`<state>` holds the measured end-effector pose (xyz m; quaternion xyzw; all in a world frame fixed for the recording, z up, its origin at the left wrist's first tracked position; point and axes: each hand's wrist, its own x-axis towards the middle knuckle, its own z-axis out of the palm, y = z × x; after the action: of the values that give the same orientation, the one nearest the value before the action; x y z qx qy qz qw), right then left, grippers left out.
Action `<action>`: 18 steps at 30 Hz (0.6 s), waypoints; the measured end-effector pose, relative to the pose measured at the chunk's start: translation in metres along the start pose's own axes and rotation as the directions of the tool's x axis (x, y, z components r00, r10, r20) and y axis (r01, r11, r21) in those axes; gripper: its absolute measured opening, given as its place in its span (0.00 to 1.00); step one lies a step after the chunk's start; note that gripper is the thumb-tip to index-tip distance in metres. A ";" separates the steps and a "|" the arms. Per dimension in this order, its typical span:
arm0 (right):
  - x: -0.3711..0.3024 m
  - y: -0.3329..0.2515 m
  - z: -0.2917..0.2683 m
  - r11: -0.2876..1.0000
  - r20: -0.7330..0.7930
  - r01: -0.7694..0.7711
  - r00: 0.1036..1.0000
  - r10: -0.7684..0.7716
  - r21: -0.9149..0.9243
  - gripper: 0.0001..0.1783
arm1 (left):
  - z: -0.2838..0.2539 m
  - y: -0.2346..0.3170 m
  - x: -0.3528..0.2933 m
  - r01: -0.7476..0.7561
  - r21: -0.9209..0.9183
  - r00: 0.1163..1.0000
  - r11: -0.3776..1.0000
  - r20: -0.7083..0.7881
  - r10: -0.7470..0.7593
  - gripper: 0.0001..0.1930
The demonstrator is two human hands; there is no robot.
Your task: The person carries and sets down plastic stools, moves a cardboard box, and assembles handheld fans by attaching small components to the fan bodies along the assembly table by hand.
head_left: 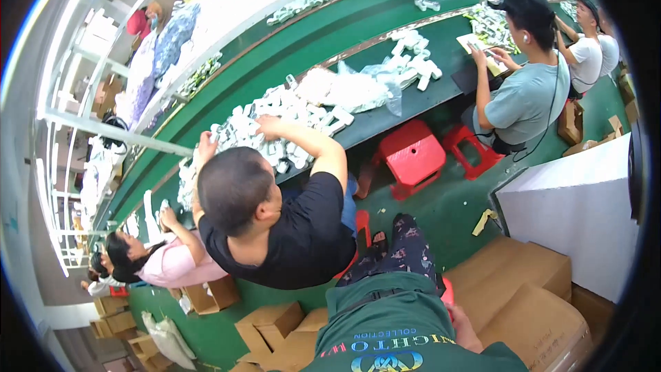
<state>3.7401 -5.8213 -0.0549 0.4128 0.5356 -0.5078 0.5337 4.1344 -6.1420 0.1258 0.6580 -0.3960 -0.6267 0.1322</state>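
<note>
Red plastic piece (448, 292) shows beside carton (506, 272)'s left edge, right hand (465, 329) near, grasp unclear, left hand unseen; unhurried handling seems best.

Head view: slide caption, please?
A co-worker in black reaches into white parts heaped on a bench; the wearer's right hand is near cardboard boxes.

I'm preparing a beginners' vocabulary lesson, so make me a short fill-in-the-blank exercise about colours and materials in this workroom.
1. The nearest co-worker has both hands at a pile of pieces coloured ____.
2. That co-worker's shirt is ____ in colour.
3. The square-topped stool is ____ in colour.
4. The wearer's right hand is near boxes made of ____.

Missing words: white; black; red; cardboard.
</note>
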 end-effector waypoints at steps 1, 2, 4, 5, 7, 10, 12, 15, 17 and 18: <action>-0.007 -0.003 -0.001 0.995 -0.038 0.076 0.997 -0.074 0.069 0.35 | -0.009 -0.007 -0.006 0.009 -0.011 1.000 1.000 -0.017 -0.009 0.32; -0.011 -0.011 -0.003 0.979 -0.069 0.100 0.994 -0.089 0.178 0.36 | -0.012 -0.009 -0.010 0.015 -0.024 0.999 1.000 -0.029 -0.016 0.32; -0.011 -0.019 -0.003 0.896 -0.036 0.104 0.995 -0.098 0.431 0.39 | -0.024 -0.018 -0.019 0.021 -0.040 0.998 0.999 -0.065 -0.024 0.32; -0.007 -0.023 0.000 0.885 -0.067 0.134 0.991 -0.116 0.445 0.41 | -0.025 -0.018 -0.023 0.023 -0.045 0.997 0.999 -0.078 -0.027 0.32; 0.017 -0.025 0.000 0.885 -0.134 0.166 0.984 -0.119 0.434 0.42 | -0.039 -0.021 -0.033 0.027 -0.057 0.993 0.998 -0.117 -0.033 0.32; 0.050 -0.018 -0.018 0.848 -0.059 0.199 0.979 -0.196 0.491 0.44 | -0.038 -0.021 -0.026 0.029 -0.064 0.989 0.997 -0.139 -0.038 0.33; 0.051 -0.033 -0.001 0.770 0.230 0.115 0.918 -0.324 0.627 0.44 | -0.052 -0.019 -0.022 0.023 -0.032 0.987 0.999 -0.161 -0.028 0.33; 0.093 -0.077 0.007 0.754 0.244 0.250 0.845 -0.476 0.608 0.38 | -0.058 -0.012 -0.002 0.066 0.026 0.993 0.998 -0.097 -0.063 0.33; 0.136 -0.091 -0.028 0.748 -0.081 0.376 0.913 -0.400 0.546 0.39 | -0.066 -0.016 0.029 0.138 0.099 0.989 0.985 0.044 -0.143 0.33; 0.153 -0.096 -0.002 0.808 -0.122 0.332 0.942 -0.314 0.486 0.44 | -0.070 -0.011 0.031 0.156 0.136 0.986 0.978 0.043 -0.163 0.33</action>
<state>3.6320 -5.8484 -0.1970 0.4486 0.4576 -0.7046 0.3047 4.2009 -6.1783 0.1089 0.6779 -0.3858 -0.6252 0.0271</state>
